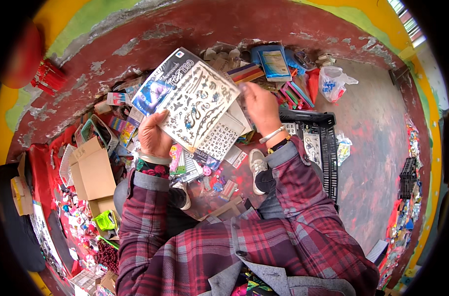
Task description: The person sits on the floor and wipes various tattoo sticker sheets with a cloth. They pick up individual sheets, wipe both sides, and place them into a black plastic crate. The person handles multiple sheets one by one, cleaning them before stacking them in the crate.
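My left hand (153,133) is closed on the lower left edge of a temporary tattoo sheet (200,101), a card with black patterns and a dark, blue-pictured border. Beneath it a second sheet with rows of black letters (218,140) sticks out, along with more pale card edges. At the sheet's right corner, my right hand (262,109) has its fingers bent in and its fingertips against the edge; slight blur softens them. Below that wrist stands a black plastic crate (329,163) with similar sheets (312,147) lying in it.
Heaped goods lie along the peeling red wall (205,29), including a blue packet (275,65) and a white plastic bag (333,83). At left are an open cardboard box (92,167) and a pale plastic basket (103,130). Small items lie around my shoes (257,170).
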A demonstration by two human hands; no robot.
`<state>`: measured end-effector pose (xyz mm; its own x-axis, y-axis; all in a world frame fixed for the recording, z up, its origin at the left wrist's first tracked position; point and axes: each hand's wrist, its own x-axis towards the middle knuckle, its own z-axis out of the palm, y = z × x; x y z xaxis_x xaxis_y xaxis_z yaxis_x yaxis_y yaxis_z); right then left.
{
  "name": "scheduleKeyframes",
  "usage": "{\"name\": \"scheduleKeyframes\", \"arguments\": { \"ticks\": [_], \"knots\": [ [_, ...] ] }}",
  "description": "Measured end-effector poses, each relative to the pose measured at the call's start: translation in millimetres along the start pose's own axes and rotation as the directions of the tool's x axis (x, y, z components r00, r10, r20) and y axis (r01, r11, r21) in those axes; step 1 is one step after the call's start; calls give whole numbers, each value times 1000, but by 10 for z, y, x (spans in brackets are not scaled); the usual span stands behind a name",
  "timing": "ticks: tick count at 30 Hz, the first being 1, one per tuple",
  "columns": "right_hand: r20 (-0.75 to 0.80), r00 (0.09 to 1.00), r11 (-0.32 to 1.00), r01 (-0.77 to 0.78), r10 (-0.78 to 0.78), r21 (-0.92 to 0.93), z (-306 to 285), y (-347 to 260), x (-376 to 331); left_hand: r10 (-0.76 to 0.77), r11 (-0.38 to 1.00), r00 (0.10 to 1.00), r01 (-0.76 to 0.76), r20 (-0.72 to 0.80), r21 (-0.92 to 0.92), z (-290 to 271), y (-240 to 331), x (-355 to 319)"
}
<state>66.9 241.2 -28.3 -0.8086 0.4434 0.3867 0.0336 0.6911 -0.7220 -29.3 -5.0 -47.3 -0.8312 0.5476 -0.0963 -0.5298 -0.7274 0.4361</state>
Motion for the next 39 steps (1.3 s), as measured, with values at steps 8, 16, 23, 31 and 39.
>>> {"name": "scheduleKeyframes", "arguments": {
  "ticks": [8, 16, 23, 31, 39],
  "knots": [
    [359, 824, 181, -472, 438, 863, -244, 92, 118, 13, 1000, 999, -14, 30, 9, 20, 22, -4],
    [461, 838, 44, -494, 292, 869, -323, 94, 182, 4, 984, 994, -23, 109, 177, 335, 23, -67],
    [504, 862, 437, -477, 62, 763, -333, -68, 96, -151, 934, 985, 112, 89, 338, 355, -100, -138],
    [520, 845, 548, -497, 128, 673, -237, -125, 47, -209, 901, 977, 175, 43, 397, 386, -130, -150],
    [295, 944, 795, -292, 149, 532, -87, 57, 14, -206, 865, 978, 195, -27, 462, 386, -151, -103]
  ]
}}
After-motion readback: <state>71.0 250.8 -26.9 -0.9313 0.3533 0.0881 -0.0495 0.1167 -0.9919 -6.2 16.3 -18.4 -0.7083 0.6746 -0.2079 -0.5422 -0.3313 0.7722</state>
